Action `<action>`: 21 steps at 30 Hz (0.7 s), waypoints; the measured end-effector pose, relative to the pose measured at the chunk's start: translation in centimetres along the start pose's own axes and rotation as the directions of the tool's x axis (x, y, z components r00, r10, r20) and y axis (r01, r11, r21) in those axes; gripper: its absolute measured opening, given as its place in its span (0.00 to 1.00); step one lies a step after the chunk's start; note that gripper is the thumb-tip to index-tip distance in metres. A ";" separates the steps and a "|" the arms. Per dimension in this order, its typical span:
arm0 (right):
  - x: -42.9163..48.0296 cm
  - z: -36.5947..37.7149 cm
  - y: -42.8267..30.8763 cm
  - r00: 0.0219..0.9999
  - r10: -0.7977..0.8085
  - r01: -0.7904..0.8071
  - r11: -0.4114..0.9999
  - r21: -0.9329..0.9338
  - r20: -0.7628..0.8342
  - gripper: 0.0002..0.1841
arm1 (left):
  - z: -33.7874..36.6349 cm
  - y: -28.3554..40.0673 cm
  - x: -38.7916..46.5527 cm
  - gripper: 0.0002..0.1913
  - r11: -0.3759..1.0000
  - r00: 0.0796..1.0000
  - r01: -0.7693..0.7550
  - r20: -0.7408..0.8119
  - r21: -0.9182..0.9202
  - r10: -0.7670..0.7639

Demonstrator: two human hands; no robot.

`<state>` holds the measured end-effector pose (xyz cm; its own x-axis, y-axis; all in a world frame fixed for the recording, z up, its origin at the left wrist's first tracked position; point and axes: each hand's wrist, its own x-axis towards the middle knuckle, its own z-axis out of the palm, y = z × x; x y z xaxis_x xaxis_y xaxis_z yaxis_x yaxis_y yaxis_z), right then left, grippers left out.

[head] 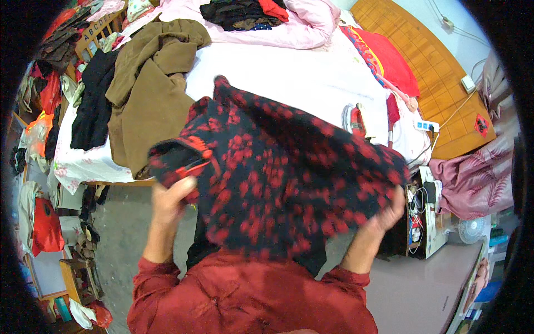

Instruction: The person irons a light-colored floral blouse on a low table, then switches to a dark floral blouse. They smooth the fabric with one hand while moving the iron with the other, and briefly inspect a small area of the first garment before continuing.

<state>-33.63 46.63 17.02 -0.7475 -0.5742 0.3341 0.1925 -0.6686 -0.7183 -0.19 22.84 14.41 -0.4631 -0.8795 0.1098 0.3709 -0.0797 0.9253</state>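
Note:
A black garment with a red floral pattern (267, 175) is spread between my two hands in front of my body, blurred by motion. My left hand (173, 200) grips it near an opening with red trim, thumb on top. At the opposite edge, my right hand (388, 213) clasps the cloth, its fingers partly hidden. Behind the garment lies a bed with a white sheet (275, 67). On the sheet, beyond the garment's right part, stands a red and white clothes iron (357, 121).
A brown garment (146, 100) and black trousers (94, 100) lie along the bed's left side. A pink quilt (308, 21) bears dark clothes at the far side. A power strip (426, 125) with a cord sits by the wooden headboard (434, 62). A small fan (471, 229) stands at right.

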 end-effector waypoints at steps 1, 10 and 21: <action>-1.1 -0.7 -1.5 0.980 -0.057 0.063 0.998 0.025 -0.191 0.29 | -1.3 1.6 -1.1 0.31 0.998 0.996 -0.005 -0.089 0.064 0.010; 7.4 1.0 -0.5 0.943 -0.047 -0.019 0.981 -0.192 -0.330 0.17 | 6.1 5.8 9.6 0.24 0.995 0.978 -0.056 0.206 0.079 0.038; 21.0 7.1 -9.5 0.946 -0.311 0.315 0.949 0.027 -0.088 0.14 | 8.1 21.4 37.2 0.13 0.940 0.909 -0.324 0.307 0.102 0.280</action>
<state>-46.66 37.59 35.24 -0.8231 -0.2936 0.4861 -0.0356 -0.8276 -0.5602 -16.03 -7.76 41.22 -0.5643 -0.6781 0.4709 0.4171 0.2581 0.8715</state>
